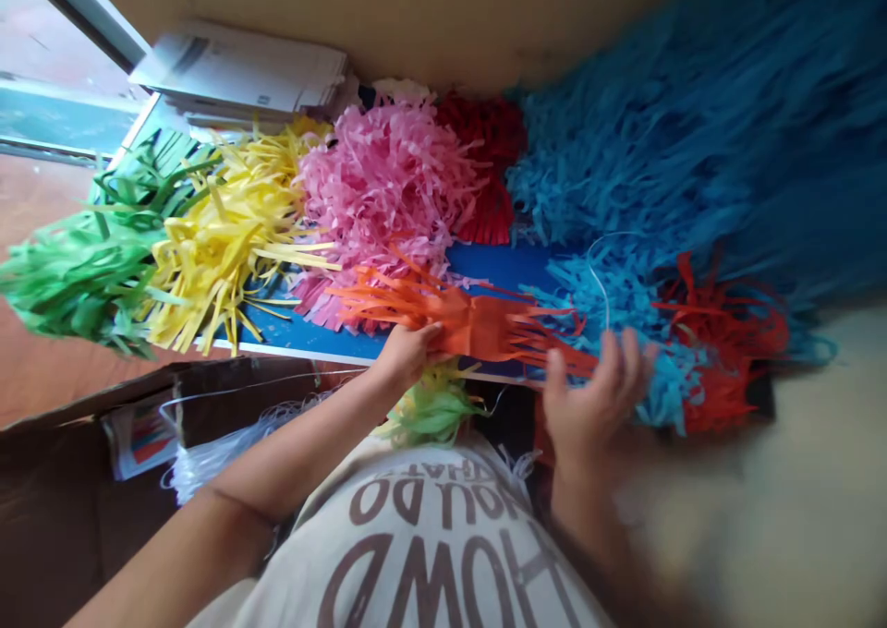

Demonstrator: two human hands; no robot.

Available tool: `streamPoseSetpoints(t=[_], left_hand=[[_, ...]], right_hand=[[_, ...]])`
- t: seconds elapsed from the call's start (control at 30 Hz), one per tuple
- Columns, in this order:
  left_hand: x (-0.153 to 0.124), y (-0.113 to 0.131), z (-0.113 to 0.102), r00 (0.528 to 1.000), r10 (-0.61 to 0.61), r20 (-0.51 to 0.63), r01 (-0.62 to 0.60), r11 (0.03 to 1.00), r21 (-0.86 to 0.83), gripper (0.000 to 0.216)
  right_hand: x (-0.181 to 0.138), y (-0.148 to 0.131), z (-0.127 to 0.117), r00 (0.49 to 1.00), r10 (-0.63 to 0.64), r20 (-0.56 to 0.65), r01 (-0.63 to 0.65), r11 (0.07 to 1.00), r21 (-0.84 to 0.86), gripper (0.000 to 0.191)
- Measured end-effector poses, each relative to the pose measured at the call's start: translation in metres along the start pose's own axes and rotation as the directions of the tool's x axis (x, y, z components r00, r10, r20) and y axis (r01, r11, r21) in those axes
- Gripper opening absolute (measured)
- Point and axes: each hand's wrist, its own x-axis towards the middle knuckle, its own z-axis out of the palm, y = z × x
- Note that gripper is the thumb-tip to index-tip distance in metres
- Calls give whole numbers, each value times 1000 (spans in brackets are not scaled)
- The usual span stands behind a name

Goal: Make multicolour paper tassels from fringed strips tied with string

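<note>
My left hand [408, 351] is closed, thumb on top, around an orange fringed tissue-paper strip [478, 326] at the table's near edge. Cut fringes fan out from both ends of the strip, around a plain uncut middle. Beside its right end is my right hand [596, 388], blurred, with thumb and fingers apart. A thin white string [605, 286] curves down to the fingers of that hand; whether they touch it, I cannot tell. Just below my left hand, a yellow-green fringed bunch [433, 402] hangs against the shirt.
Along the blue table [499, 263] lie fringed piles: green [83, 268], yellow [214, 249], pink [394, 180], dark red [489, 157], light blue [613, 286] and red-orange [727, 342]. A large blue mass [693, 129] fills the right. Papers [242, 69] are stacked behind. A cardboard box [55, 489] stands lower left.
</note>
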Motion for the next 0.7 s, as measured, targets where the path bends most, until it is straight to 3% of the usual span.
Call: streamPoseSetpoints(t=[0.07,0.13,0.27,0.3,0.37,0.4,0.43,0.5,0.53,0.6,0.7], left_hand=[[-1,4,0,1000,-10,15,10,1000,-1,16],[-6,12,-6,998,-23,54,23,1000,3,10],[-34,36,-40,993,-53,103,48,998,49,13],[-44,40,-48,995,-10,102,0,995,98,17],[-60,43,-54,966,214,145,-249,923,294,29],[-63,41,-52,912,333,238,-406,812,420,33],[-62,38,-46,828,427,363,-560,643,522,36],[-47,31,-29,654,420,629,-749,245,616,43],[-33,28,-21,614,401,680,-762,77,643,42],[-3,26,-9,612,345,712,-719,-133,682,19],[30,31,-6,621,324,714,-673,-248,697,16]], right_hand=[[0,-17,14,942,-296,158,260,942,213,57],[0,-31,37,844,-476,247,362,846,391,50],[3,-27,71,844,-471,259,312,822,477,33],[5,-23,73,846,-457,276,292,829,477,29],[9,-18,71,847,-434,307,265,845,465,25],[13,-18,68,844,-427,324,256,852,456,24],[17,-18,65,837,-425,344,251,858,449,23],[26,-20,61,812,-432,392,243,861,447,21],[31,-20,60,797,-435,419,232,861,452,20],[40,-17,62,780,-414,469,176,864,471,18],[49,-8,67,801,-310,513,56,891,450,18]])
